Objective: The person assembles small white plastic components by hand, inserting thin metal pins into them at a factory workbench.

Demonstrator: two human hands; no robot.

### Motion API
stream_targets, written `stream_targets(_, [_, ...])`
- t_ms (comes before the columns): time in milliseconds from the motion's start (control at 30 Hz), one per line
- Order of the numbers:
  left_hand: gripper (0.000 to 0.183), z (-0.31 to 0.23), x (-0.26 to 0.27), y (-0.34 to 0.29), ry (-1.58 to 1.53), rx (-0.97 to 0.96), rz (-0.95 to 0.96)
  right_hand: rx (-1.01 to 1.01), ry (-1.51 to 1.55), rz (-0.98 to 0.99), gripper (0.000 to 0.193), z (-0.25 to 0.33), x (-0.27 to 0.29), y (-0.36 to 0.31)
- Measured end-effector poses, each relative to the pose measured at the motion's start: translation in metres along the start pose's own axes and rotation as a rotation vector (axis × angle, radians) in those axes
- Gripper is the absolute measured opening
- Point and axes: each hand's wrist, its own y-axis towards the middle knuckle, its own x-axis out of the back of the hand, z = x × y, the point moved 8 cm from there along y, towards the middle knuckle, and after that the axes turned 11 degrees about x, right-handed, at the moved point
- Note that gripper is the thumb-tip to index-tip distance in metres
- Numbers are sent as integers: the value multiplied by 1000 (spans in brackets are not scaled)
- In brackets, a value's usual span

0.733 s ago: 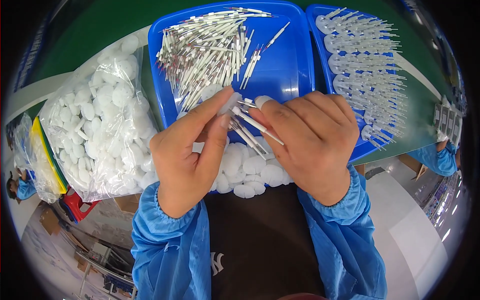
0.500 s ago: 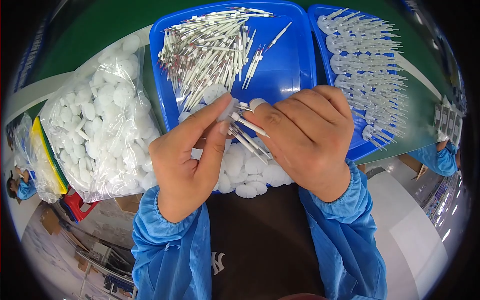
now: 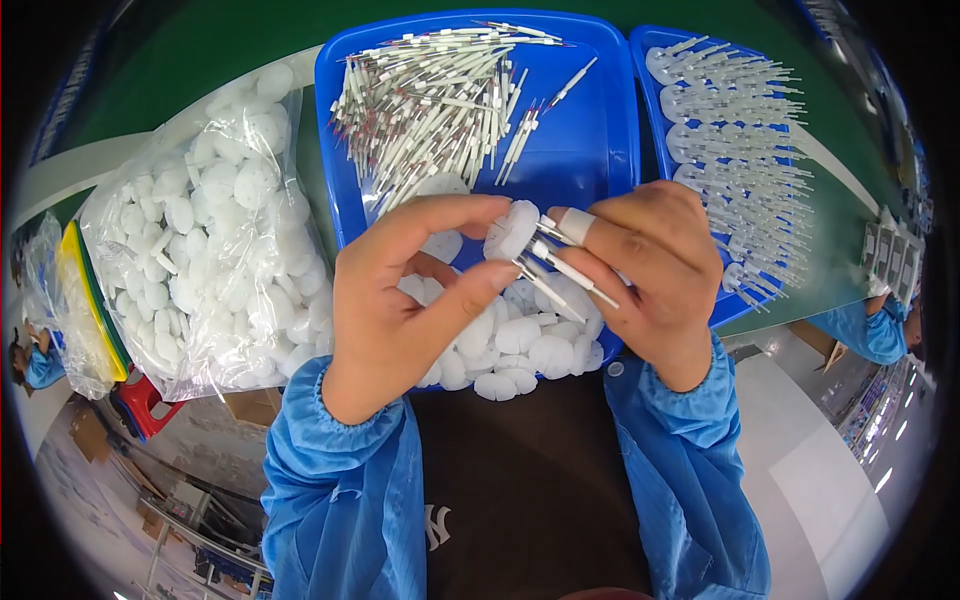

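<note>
A white oval plastic disc (image 3: 512, 232) is pinched between the thumb and forefinger of my left hand (image 3: 395, 295), its rounded face turned up toward me. Several thin white sticks (image 3: 568, 272) with metal parts stand out from the disc's right side. My right hand (image 3: 655, 275) closes its fingertips on one of these sticks close to the disc; whether that stick is fully seated I cannot tell. White tape wraps one right fingertip. Below both hands lies a heap of loose white discs (image 3: 520, 338), at the near end of a blue tray (image 3: 590, 130).
Loose white sticks with reddish tips (image 3: 425, 115) are piled in the tray's far left. At right, a second blue tray (image 3: 652, 110) holds rows of discs fitted with sticks (image 3: 740, 180). A clear bag of white discs (image 3: 235, 270) stands at left. Other people sit at both edges.
Both hands have shifted slightly right with the disc and sticks. My left fingers have tilted the disc, so more of its face shows.
</note>
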Motion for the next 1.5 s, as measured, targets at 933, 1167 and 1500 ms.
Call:
stream_targets(933, [50, -52, -17, -15, 574, -608, -223, -490, 1038, -131, 34, -19, -31, -5])
stream_targets(1167, [52, -47, -19, -9, 591, -558, -154, -722, 1040, -132, 19, -34, -43, -18])
stream_targets(1500, [78, -13, -23, 15, 739, -292, -70, -17, -174, 236, 23, -26, -40, -21])
